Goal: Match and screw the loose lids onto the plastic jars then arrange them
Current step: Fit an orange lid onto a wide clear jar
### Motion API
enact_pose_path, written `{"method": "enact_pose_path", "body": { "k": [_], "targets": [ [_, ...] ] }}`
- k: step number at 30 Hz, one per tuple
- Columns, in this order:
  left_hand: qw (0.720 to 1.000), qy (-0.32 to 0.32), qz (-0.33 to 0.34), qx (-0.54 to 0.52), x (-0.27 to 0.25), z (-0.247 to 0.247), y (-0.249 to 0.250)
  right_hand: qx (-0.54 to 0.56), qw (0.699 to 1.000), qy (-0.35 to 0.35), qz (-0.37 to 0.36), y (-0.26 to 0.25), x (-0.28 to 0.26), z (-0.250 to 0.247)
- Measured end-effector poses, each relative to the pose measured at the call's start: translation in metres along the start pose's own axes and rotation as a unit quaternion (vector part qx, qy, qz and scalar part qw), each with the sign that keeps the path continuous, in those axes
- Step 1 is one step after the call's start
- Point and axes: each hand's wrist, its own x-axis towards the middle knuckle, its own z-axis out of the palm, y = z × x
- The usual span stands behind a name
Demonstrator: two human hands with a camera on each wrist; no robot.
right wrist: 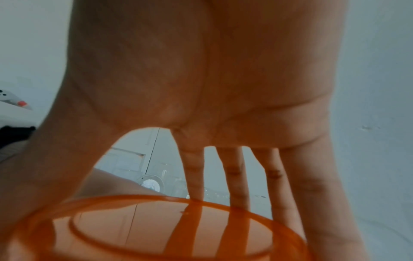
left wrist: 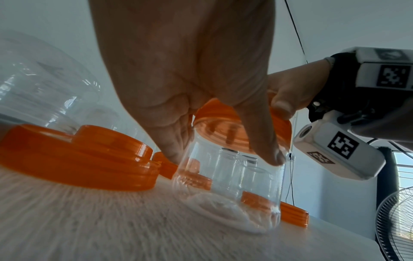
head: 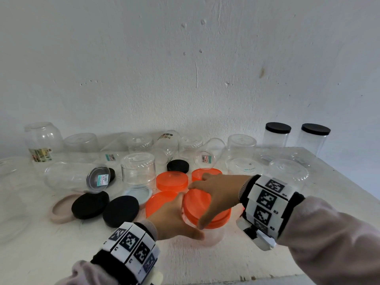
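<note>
Gripping the clear jar (head: 211,233) in your left hand (head: 172,219), your right hand (head: 218,194) clasps its orange lid (head: 197,204) — sticker print on the jars behind is unreadable.

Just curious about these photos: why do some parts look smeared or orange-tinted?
Left wrist view: the table streaks with motion blur. Right wrist view: the right hand, close to the lens, glows orange beside the orange lid. Head view: wide-angle lens bends the table edges.

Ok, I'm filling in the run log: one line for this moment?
left hand: holds clear jar | right hand: grips orange lid on jar | stage: screwing lid
</note>
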Motion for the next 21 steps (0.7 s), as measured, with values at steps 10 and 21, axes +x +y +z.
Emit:
{"method": "enact_pose_path", "body": {
  "k": [10, 21],
  "targets": [
    [1.000, -0.014, 0.007, 0.000, 0.001, -0.001, 0.000, 0.003, 0.998, 0.054, -0.020, 0.009, 0.001, 0.016],
    [0.996, -0.040, -0.010, -0.079, -0.013, -0.010, -0.004, 0.016, 0.984, 0.165, 0.063, 0.055, 0.070, -0.036]
  ]
}}
